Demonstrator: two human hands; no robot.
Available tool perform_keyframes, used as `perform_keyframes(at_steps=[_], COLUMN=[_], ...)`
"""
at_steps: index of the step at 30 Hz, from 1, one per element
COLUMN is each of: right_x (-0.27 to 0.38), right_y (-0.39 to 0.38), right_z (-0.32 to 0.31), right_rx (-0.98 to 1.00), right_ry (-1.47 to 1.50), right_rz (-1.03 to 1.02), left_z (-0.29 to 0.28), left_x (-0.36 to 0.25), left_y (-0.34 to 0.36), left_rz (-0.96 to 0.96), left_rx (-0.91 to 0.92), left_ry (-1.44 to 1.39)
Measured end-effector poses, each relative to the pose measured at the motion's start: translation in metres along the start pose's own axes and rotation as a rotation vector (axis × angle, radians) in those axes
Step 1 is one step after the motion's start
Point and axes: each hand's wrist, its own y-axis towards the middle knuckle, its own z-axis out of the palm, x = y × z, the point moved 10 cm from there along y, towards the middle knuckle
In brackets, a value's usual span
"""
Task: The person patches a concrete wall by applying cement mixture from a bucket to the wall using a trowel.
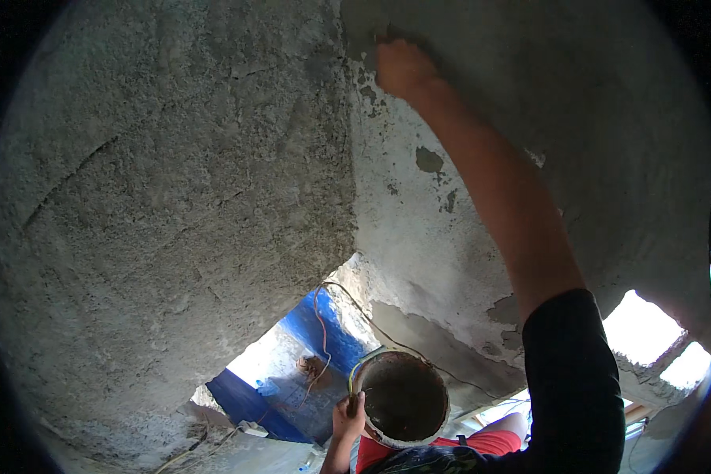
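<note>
My right arm reaches up across the view, and my right hand (405,68) is closed against the wet grey plaster (482,47) beside the inner corner. A dark shape shows at its fingers, but what it grips is hidden. Low in the middle, my left hand (347,417) grips the left side of a round bucket (442,411) at its rim and handle. Wet grey mortar (407,395) lies inside it. Below the fresh plaster, a pale older surface (403,189) shows with several grey patches.
A rough cement surface (182,158) with long cracks fills the left side and meets the plastered one at a corner. Reddish and dark cables (321,316) hang behind the bucket. A blue-and-white wall (292,332) shows beyond an opening. Bright openings (642,328) are at lower right.
</note>
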Motion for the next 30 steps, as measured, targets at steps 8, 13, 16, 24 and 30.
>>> perform_keyframes(at_steps=[8,13,16,24,30], right_x=[0.034,0.018,-0.006,0.029,0.005], right_y=[-0.111,-0.062,-0.034,-0.145,-0.063], right_z=[0.049,0.003,0.001,0.041,0.001], right_rx=[0.236,0.071,-0.034,0.055,-0.054], right_ry=[0.006,-0.017,-0.029,-0.005,-0.033], right_rz=[-0.046,0.006,0.023,-0.016,0.029], left_z=[-0.014,-0.005,0.010,-0.010,-0.009], left_x=[0.013,0.001,-0.007,0.002,0.006], left_y=[-0.002,0.002,0.002,-0.001,-0.003], left_rz=[-0.038,-0.008,-0.008,0.029,-0.095], left_rx=[-0.079,-0.053,0.009,-0.052,0.006], left_ry=[-0.076,-0.079,-0.082,-0.056,-0.059])
